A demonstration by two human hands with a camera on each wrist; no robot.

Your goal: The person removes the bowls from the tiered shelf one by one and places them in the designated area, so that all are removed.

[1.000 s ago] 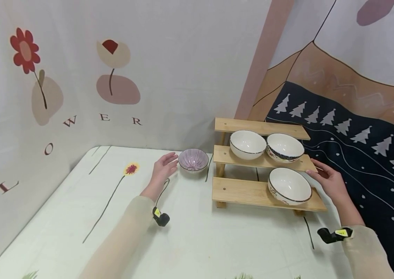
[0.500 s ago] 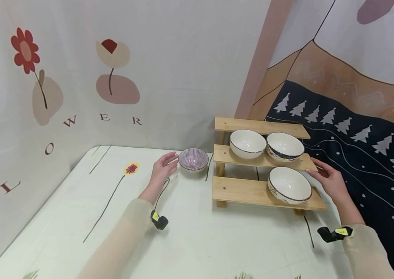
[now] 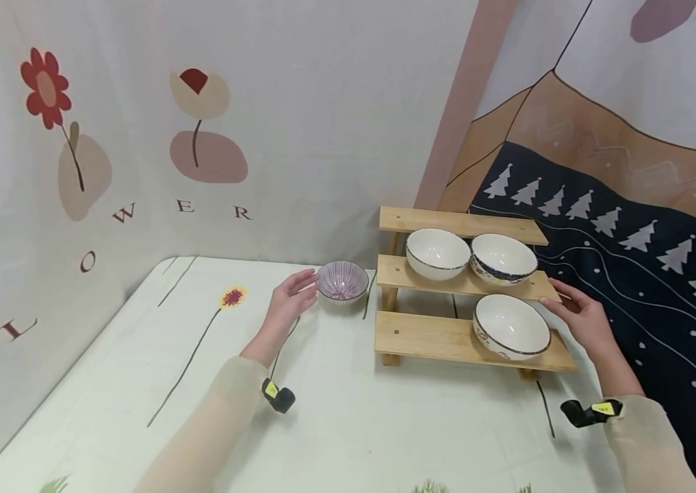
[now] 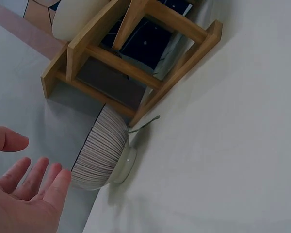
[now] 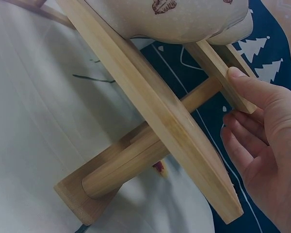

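A small purple-striped bowl [image 3: 343, 282] sits upright on the table, left of a three-tier wooden rack [image 3: 421, 337]. My left hand [image 3: 289, 301] is at the bowl's left side, its fingers loosely spread. In the left wrist view, its fingertips [image 4: 63, 177] are right at the bowl's rim, and the thumb stands apart. My right hand [image 3: 582, 318] grips the right end of the rack's middle board [image 5: 242, 99], thumb on top and fingers below. Two white bowls, a left one [image 3: 438, 255] and a dark-patterned one [image 3: 504, 260], stand on that board. Another white bowl [image 3: 511, 329] stands on the lowest board.
The rack's top board [image 3: 458, 224] holds nothing. A white tablecloth [image 3: 348, 438] with printed flowers covers the table. Behind it hangs a pale printed curtain [image 3: 311, 137], and a dark cloth with white trees [image 3: 631, 274] hangs at the right.
My left wrist has dropped slightly down and left, while its fingers have edged a little closer against the purple-striped bowl. The right hand and the rack keep their places.
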